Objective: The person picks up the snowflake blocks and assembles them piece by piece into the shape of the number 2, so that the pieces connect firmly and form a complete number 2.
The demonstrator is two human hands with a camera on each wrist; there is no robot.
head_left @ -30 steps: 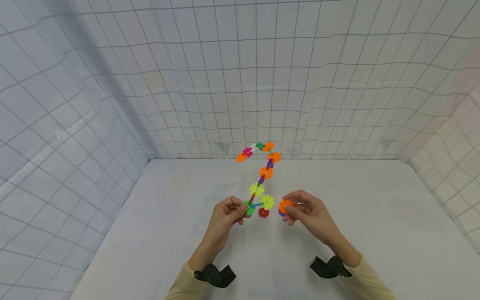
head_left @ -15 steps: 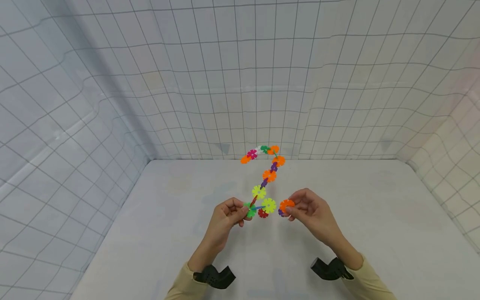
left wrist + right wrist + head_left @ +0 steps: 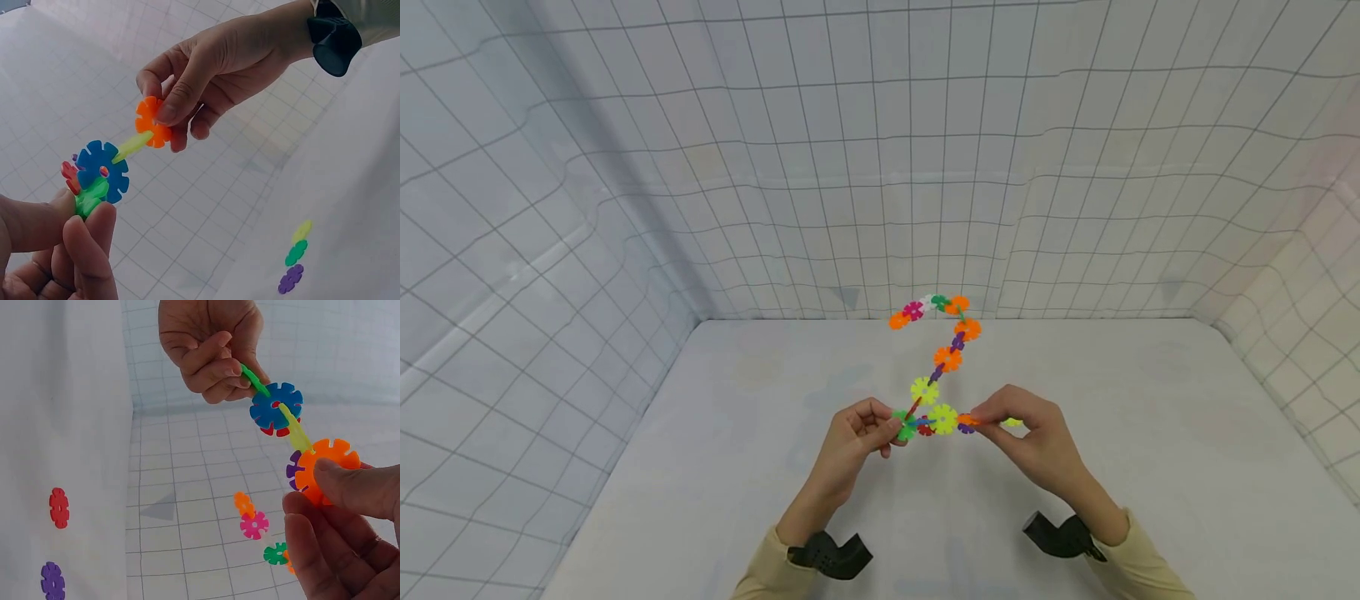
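Observation:
In the head view my left hand [image 3: 857, 437] pinches a green snowflake disc [image 3: 904, 425] between thumb and fingers. From it a chain of slotted plastic discs climbs away and curls left at its far end, orange disc [image 3: 947, 359] included. A blue disc [image 3: 100, 167] joins the green one to a yellow disc [image 3: 943, 419]. My right hand [image 3: 1030, 425] pinches an orange disc [image 3: 328, 469] by thumb and fingers. That disc is edge-on in the head view, its rim right at the yellow disc's edge, and the two overlap in both wrist views.
Loose discs lie on the white table [image 3: 775, 500]: a red disc [image 3: 59, 508], a purple disc [image 3: 291, 279], a green disc [image 3: 297, 253] and a yellow disc [image 3: 302, 232]. White grid-patterned cloth walls [image 3: 880, 167] enclose the table at the back and sides.
My right hand has turned the orange disc from face-on to edge-on and brought it against the yellow disc. The chain in my left hand has shifted right and slightly nearer.

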